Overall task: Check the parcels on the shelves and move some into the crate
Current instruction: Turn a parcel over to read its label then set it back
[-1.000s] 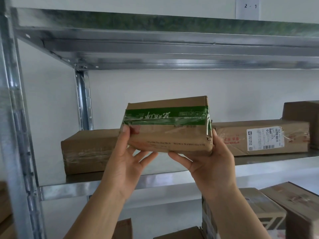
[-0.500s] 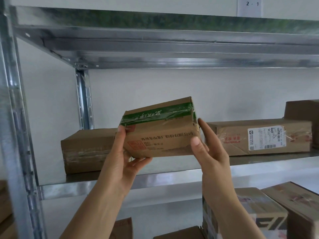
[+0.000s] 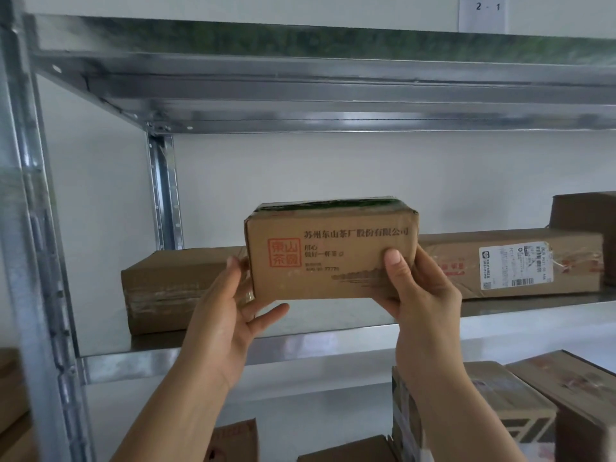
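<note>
Currently, parcel (image 3: 330, 258): held up in front of the shelf (image 3: 533, 326), printed face toward the camera.
Left hand (image 3: 226, 315): curled round the parcel's left end.
Right hand (image 3: 423, 295): curled round its lower right corner, thumb pressed on the front.
Labelled box (image 3: 510, 265): laid on the shelf behind.

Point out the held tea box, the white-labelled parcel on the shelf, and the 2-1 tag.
held tea box (image 3: 333, 261): head view, printed front face.
white-labelled parcel (image 3: 515, 265): head view, on its shipping label.
2-1 tag (image 3: 481, 11): head view, centre of the sheet.
</note>
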The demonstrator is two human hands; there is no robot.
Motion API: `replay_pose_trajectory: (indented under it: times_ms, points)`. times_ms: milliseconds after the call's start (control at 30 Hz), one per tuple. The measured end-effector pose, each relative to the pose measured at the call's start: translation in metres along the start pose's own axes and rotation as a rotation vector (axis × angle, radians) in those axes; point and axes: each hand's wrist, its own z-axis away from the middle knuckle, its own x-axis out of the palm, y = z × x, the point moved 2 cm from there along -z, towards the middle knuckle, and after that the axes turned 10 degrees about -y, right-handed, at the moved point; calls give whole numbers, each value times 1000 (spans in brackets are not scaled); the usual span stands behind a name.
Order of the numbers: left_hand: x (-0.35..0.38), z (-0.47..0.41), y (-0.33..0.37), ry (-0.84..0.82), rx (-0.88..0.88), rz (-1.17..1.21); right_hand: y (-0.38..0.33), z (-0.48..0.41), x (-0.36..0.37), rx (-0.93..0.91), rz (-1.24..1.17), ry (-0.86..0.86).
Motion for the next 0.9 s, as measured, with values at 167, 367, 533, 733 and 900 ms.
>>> replay_pose_trajectory:
  times_ms: [167, 367, 533, 733, 900]
  points:
    - [0, 1, 3, -33, -7, 23, 5, 0, -4, 91, -18, 62]
    - [6, 2, 7, -161, -18, 96, 4, -2, -4, 162, -10, 61]
    - [8, 0, 8, -144, -37, 163, 6, -8, -5, 206, 37, 75]
    - [10, -3, 3, -99, -29, 229, 9, -10, 3, 271, 125, 55]
    - [11, -7, 0, -24, 55, 219, 7, 6, 17, 157, 255, -68]
